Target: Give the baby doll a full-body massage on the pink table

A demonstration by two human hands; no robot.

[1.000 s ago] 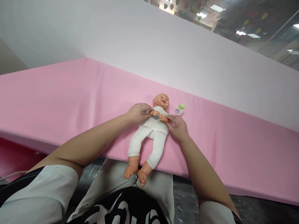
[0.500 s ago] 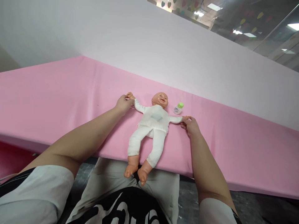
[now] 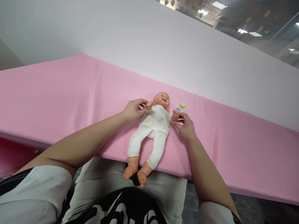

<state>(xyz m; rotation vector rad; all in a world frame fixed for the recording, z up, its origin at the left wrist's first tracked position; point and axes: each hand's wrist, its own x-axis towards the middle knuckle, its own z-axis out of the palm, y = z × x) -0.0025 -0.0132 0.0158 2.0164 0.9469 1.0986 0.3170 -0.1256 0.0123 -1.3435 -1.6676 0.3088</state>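
A baby doll (image 3: 155,119) in a white cloth suit lies on its back on the pink padded table (image 3: 58,102), its feet reaching past the near edge. My left hand (image 3: 135,109) is closed on the doll's arm at the left of the picture, thumb and fingers around the wrist. On the other side, my right hand (image 3: 185,124) grips the doll's other arm near its wrist. Both doll hands are raised close to its body. Just beyond my right hand is a small clear bottle (image 3: 180,108) with a green cap, partly hidden by the doll's hand and my fingers.
A white wall (image 3: 130,40) runs along the far side of the table, with a glass window (image 3: 245,25) above it at the right. My legs (image 3: 100,183) are against the table's near edge. Something red (image 3: 16,152) shows low at the left.
Both my hands have moved inward, bringing the doll's arms from stretched out sideways to bent up near its chest and head. The bottle stays in its place.
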